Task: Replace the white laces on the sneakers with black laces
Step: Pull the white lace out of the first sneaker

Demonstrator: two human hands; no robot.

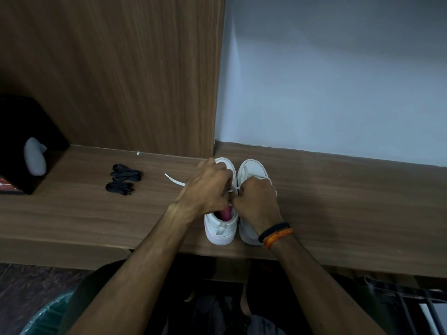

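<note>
Two white sneakers [251, 170] stand side by side under both hands, heels near the desk [338, 201] front edge. Left hand [208, 189] and right hand [256, 199], fingers curled, pinch the white lace [174, 178] (loose end trailing left). Black laces [123, 178] lie bundled well left of the left hand; open desk surface lies right of the right hand.

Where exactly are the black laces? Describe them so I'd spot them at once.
Start at the long wooden shelf. Left of the white sneakers and the two hands, the black laces lie in two small bundles. They are flat and dark, smaller than the black box farther left.
</note>
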